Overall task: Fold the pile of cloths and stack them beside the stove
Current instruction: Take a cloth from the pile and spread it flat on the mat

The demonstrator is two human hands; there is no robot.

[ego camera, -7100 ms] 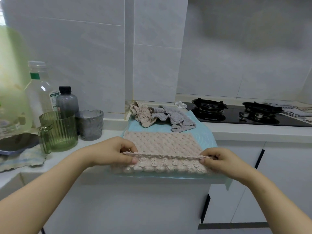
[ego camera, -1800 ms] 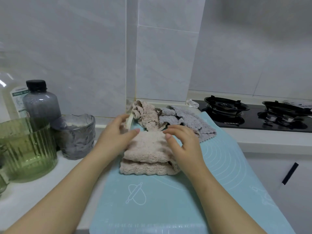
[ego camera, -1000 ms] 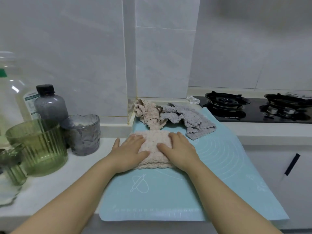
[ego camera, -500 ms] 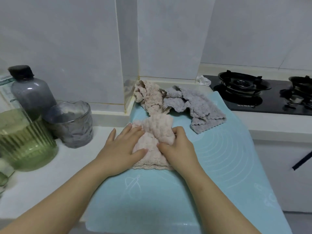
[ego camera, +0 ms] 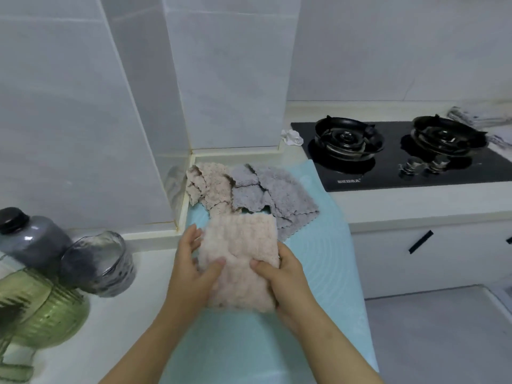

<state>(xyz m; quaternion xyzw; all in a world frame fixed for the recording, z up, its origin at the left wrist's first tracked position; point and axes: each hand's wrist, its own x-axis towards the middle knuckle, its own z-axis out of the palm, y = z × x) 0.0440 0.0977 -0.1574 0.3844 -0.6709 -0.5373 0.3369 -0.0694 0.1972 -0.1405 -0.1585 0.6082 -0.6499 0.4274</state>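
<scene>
A folded pink cloth is lifted off the light blue mat. My left hand grips its left side, thumb on top. My right hand grips its right side, thumb on top and fingers underneath. Behind it lie a crumpled pink cloth and a crumpled grey cloth in the counter corner. The black gas stove is at the right.
At the left stand a grey bottle, a grey glass cup and a green ribbed jug. More folded cloths lie right of the stove. A white scrap sits by the stove's left corner. Cabinet fronts are at the right.
Both hands pressed flat on the folded pink cloth, then took hold of its sides and lifted it off the mat. The view tilted down and shifted right.
</scene>
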